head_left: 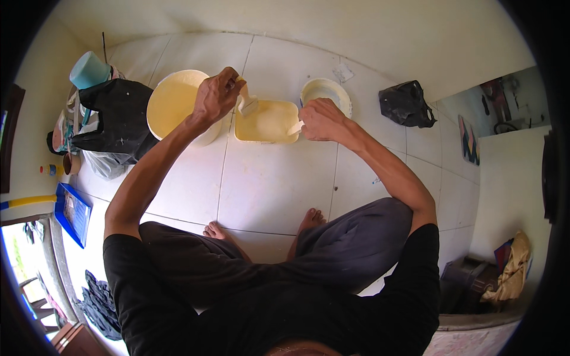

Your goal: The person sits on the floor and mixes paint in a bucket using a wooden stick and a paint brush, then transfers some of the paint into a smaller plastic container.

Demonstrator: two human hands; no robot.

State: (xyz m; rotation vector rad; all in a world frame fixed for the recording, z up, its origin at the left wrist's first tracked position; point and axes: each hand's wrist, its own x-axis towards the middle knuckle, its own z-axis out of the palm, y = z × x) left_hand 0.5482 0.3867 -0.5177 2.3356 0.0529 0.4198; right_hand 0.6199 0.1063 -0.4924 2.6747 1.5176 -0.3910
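Observation:
My left hand (218,94) is closed round the pale handle of a flat, wide-ended tool (247,104) shaped like a paintbrush. Its wide end points down over the left part of a shallow yellow tray (266,140); whether it touches is unclear. At the tray's right edge, my right hand (323,120) grips a flat whitish piece (295,128) that reaches over the rim, its other end hidden in my fingers. Pale yellow matter coats the tray inside. Behind my left wrist stands a large round bucket (172,98) of similar yellow. A round white tub (326,88) sits beyond my right hand.
Left of the bucket lies a black plastic bag (116,118), with a light-blue container (89,70) behind it. A blue dustpan (72,213) rests at the left. Another black bag (407,104) is at the far right, near the wall. My bare feet (312,218) rest on white tiles.

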